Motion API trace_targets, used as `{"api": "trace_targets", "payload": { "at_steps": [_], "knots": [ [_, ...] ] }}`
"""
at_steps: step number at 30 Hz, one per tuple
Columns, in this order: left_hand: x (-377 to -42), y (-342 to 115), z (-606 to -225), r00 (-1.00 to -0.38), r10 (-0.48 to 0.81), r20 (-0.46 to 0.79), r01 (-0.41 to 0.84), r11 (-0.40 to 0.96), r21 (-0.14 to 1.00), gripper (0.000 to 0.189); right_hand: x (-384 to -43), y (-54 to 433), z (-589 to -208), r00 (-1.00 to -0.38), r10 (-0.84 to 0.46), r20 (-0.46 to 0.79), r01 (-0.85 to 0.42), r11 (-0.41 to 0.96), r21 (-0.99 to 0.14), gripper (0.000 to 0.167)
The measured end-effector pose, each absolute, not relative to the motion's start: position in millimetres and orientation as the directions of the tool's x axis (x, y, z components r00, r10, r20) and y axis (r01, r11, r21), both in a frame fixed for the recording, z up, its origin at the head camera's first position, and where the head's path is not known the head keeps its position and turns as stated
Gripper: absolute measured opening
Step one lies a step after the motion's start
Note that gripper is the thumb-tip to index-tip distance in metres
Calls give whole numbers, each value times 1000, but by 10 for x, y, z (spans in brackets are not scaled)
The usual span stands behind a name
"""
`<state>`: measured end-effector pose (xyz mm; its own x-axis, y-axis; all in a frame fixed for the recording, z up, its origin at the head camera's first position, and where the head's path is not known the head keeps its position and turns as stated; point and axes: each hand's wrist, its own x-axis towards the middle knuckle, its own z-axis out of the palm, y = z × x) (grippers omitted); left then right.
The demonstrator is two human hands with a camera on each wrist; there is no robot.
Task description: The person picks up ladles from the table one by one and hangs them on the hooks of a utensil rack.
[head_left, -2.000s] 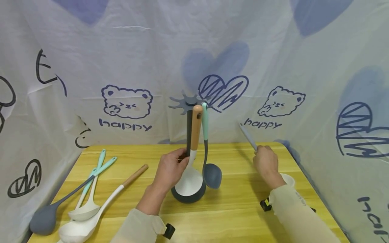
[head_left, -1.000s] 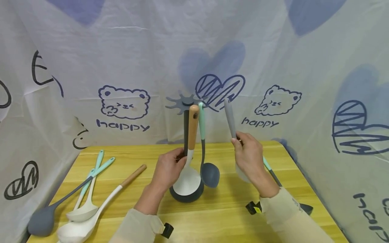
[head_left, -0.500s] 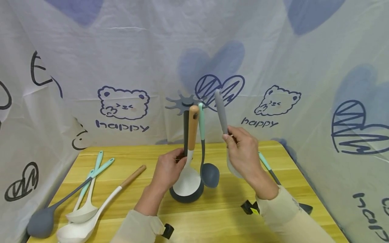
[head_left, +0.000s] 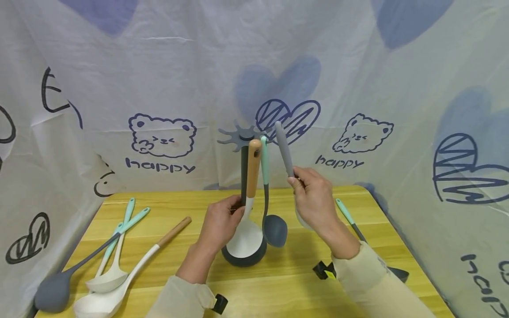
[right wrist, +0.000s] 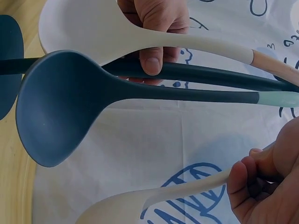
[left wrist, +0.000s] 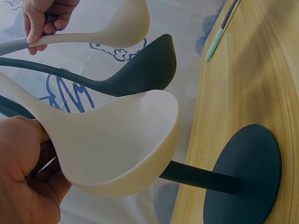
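Note:
In the head view my left hand (head_left: 219, 223) grips the dark pole of a utensil stand (head_left: 244, 174) topped by a ring of hooks. A white ladle (head_left: 244, 238) with a wooden handle and a dark blue ladle (head_left: 275, 230) with a mint handle hang from it, bowls down. Right of these, my right hand (head_left: 318, 201) pinches a grey-handled ladle (head_left: 283, 145), handle up and leaning left. Its cream bowl (left wrist: 128, 23) shows in the left wrist view, raised beside the dark blue one; in the head view the hand mostly hides it. The handle's tip is near the hooks.
On the table's left lie several utensils, overlapping: a dark grey ladle (head_left: 53, 291), a cream ladle (head_left: 107, 280) and a white wooden-handled ladle (head_left: 147, 258) among them. A mint-handled dark utensil (head_left: 345, 211) lies at right, partly under my forearm. A printed cloth (head_left: 159, 79) hangs behind.
My right hand has brought the grey-handled ladle from the table's right side leftward to the stand, turning its handle more upright; lately it edges left. My left hand stays on the pole.

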<state>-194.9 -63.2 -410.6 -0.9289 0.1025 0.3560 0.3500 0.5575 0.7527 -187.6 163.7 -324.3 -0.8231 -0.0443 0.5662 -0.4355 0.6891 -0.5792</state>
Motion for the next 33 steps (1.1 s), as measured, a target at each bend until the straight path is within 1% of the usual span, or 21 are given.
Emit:
{"api": "trace_targets", "payload": {
  "at_steps": [4, 14, 33],
  "knots": [
    [-1944, -639, -4112, -930, 94, 355, 345, 559, 754, 23, -1893, 1614, -3248, -827, -54, 560, -435, 693, -575, 22],
    [-1944, -636, -4102, -927, 99, 362, 352, 562, 749, 22, -1917, 1574, -3247, -807, -81, 585, -470, 688, -553, 20],
    [-1951, -625, -4120, -922, 102, 373, 364, 553, 750, 21, -1923, 1549, -3255, -809, -91, 581, -472, 689, -550, 22]
  ]
}}
